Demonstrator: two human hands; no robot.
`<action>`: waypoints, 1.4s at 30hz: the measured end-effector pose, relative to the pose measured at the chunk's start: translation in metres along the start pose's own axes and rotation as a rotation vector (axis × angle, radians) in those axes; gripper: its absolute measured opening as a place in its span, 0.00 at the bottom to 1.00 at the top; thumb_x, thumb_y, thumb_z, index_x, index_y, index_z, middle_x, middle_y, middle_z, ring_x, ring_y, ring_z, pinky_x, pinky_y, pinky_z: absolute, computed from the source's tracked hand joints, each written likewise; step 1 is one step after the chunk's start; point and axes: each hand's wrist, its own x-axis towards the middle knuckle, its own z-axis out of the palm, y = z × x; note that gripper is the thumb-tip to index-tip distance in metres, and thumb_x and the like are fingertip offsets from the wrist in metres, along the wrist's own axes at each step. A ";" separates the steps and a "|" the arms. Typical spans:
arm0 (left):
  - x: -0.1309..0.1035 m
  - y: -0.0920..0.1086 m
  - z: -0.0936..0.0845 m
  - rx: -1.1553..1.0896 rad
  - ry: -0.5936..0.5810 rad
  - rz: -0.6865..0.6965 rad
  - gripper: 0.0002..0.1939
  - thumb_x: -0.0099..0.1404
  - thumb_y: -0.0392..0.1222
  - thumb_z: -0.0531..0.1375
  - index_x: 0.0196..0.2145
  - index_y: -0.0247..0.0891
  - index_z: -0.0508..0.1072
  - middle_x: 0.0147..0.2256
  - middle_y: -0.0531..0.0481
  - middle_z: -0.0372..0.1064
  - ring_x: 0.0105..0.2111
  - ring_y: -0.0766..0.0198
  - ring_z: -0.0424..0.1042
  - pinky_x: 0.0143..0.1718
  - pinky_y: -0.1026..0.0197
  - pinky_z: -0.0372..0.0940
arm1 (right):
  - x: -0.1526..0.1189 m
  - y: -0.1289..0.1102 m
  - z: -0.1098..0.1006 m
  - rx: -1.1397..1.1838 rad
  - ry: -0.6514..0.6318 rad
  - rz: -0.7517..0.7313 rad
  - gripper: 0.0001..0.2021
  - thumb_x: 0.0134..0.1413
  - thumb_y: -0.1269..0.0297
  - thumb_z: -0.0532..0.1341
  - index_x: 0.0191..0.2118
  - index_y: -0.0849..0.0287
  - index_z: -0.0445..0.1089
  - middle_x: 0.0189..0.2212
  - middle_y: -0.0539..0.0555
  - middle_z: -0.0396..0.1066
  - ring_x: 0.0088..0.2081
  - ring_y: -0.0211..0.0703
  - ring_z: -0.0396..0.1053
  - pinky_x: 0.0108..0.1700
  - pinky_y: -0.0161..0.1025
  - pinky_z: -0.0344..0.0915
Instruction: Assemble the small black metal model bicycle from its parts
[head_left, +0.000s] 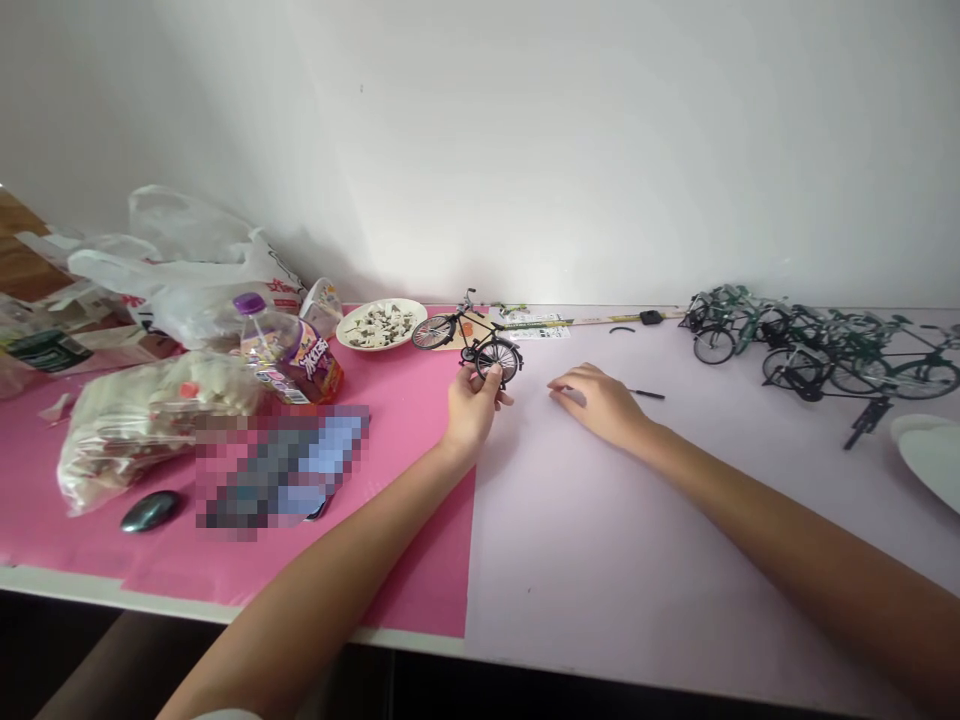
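Observation:
A miniature black bicycle (pixel 469 340) is held up and tilted in my left hand (pixel 472 410), whose thumb and fingers close on it at the spoked wheel nearer me. My right hand (pixel 596 400) is low over the lavender tabletop, to the right of the bicycle and apart from it. Its thumb and fingers are slightly parted, with nothing visible between them. Just beyond the right hand lies a thin tool with a black handle (pixel 649 395), partly hidden by the hand. A short curved black piece (pixel 622 329) lies farther back.
Several miniature bicycles (pixel 817 350) crowd the right, near a white plate (pixel 930 455). Small pale parts fill another plate (pixel 346 338) by the wall. Leftward are a drink bottle (pixel 292 350), a bulging plastic bag (pixel 142 420), white carrier bags (pixel 202 280) and a dark rounded object (pixel 151 511).

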 end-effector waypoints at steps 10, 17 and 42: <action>0.018 -0.008 -0.010 -0.037 0.100 -0.036 0.15 0.65 0.45 0.68 0.34 0.38 0.65 0.27 0.54 0.72 0.19 0.71 0.70 0.22 0.67 0.57 | 0.078 0.020 0.035 -0.114 -0.136 0.104 0.08 0.67 0.68 0.61 0.47 0.55 0.77 0.47 0.57 0.79 0.48 0.48 0.74 0.47 0.42 0.68; 0.017 -0.014 -0.009 -0.004 0.064 -0.017 0.14 0.66 0.45 0.68 0.34 0.38 0.65 0.30 0.50 0.76 0.19 0.70 0.71 0.22 0.67 0.59 | 0.094 0.021 0.039 -0.165 -0.205 0.061 0.07 0.67 0.69 0.60 0.39 0.56 0.76 0.44 0.56 0.77 0.47 0.47 0.72 0.43 0.39 0.64; -0.040 -0.008 0.017 -0.012 -0.267 -0.131 0.23 0.58 0.57 0.72 0.35 0.38 0.67 0.30 0.49 0.77 0.21 0.70 0.68 0.25 0.63 0.59 | -0.031 -0.058 -0.003 0.199 0.337 -0.017 0.05 0.70 0.66 0.59 0.39 0.52 0.71 0.34 0.53 0.64 0.32 0.42 0.65 0.30 0.39 0.63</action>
